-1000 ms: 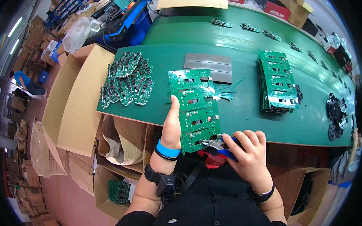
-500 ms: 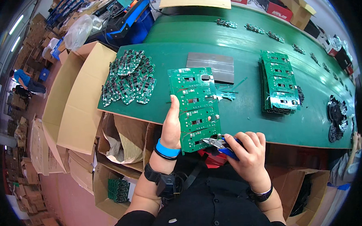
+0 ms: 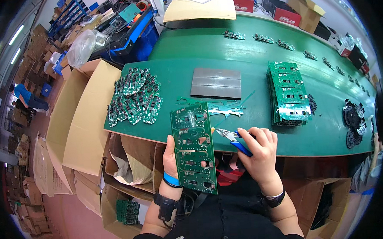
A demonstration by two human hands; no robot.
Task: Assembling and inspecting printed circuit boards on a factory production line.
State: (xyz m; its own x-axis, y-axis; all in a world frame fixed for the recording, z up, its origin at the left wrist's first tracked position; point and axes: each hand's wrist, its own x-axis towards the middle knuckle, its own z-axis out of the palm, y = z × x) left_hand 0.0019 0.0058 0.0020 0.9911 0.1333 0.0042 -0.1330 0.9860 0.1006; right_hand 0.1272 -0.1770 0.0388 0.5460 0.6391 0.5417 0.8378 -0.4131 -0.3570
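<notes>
My left hand (image 3: 170, 158) grips a green circuit board panel (image 3: 192, 158) by its left side, holding it tilted over the table's front edge; most of the fingers are behind it. Blue-handled cutting pliers (image 3: 239, 145) are in my right hand (image 3: 262, 154). Their jaws are parted and close to the panel's upper right edge; whether they touch it I cannot tell. Behind the panel, thin green scrap strips (image 3: 226, 109) lie beside a flat grey block (image 3: 216, 83). A stack of similar panels (image 3: 289, 91) stands to the right, and a pile of small separate boards (image 3: 135, 98) lies to the left.
A green table (image 3: 252, 138) spans the front. Small boards (image 3: 263, 38) line the green surface behind it. Black parts (image 3: 355, 121) sit at the right end. Open cardboard boxes (image 3: 87, 120) stand at left and below. A person (image 3: 28, 99) is far left; another's arm shows far right.
The panel has come down toward me, its face turned more to the left. The pliers have left its lower end and are now by its upper right edge. The view has shifted slightly.
</notes>
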